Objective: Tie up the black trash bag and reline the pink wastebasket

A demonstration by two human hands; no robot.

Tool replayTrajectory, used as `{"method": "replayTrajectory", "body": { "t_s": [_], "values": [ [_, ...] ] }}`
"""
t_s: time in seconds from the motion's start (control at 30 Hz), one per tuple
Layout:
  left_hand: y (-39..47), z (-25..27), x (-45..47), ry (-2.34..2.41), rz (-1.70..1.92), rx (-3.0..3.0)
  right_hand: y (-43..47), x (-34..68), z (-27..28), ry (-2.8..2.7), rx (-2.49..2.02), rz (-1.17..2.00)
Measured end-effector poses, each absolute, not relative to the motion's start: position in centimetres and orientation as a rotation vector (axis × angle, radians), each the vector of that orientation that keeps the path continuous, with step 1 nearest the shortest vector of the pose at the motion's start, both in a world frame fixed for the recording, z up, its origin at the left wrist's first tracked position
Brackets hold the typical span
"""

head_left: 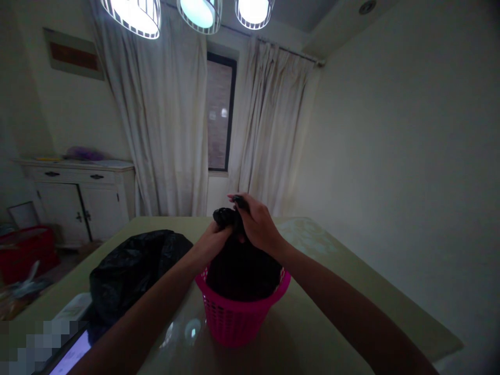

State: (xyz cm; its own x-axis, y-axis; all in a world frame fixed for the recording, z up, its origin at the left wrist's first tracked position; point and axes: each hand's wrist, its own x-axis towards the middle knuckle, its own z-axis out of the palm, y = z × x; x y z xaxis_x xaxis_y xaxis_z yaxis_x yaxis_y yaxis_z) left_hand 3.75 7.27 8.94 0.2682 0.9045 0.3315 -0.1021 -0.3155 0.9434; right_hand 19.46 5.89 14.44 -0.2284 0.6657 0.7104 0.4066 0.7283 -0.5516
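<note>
Dim room, table [336,271], pink basket [238,317] holding black bag [240,268], hands gripping

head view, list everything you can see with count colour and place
bin bag: 1, black, in the pink basket, top gathered
basket: 1, pink plastic mesh, on the table, near centre
loose bag: 1, black, lying on the table left of the basket
table: 1, pale green glossy top, fills the foreground
phone or tablet: 1, lit screen, table's near left corner
sideboard: 1, white, against the left wall
curtains: 2, cream, either side of the window
window: 1, dark frame, back wall
ceiling lamps: 3, lit, top edge
red tub: 1, on the floor at left
left hand: 1, gripping the bin bag's gathered top
right hand: 1, gripping the same gathered top
</note>
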Motion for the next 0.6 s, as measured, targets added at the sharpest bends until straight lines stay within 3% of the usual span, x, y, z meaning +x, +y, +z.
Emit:
{"method": "replayTrajectory", "body": {
  "t_s": [0.17, 0.4, 0.6],
  "values": [
    [6.4, 8.9, 3.3, 0.74, 1.303, 1.548, 9.1, 19.6, 13.5, -1.681, -0.98, 0.603],
    [6.1, 8.6, 3.5, 0.694, 1.37, 1.424, 9.8, 19.7, 12.3, -1.641, -1.026, 0.564],
    [5.6, 8.9, 2.4, 0.671, 1.174, 2.016, 10.1, 20.2, 11.3, -1.71, -1.131, 0.784]
  ]
}}
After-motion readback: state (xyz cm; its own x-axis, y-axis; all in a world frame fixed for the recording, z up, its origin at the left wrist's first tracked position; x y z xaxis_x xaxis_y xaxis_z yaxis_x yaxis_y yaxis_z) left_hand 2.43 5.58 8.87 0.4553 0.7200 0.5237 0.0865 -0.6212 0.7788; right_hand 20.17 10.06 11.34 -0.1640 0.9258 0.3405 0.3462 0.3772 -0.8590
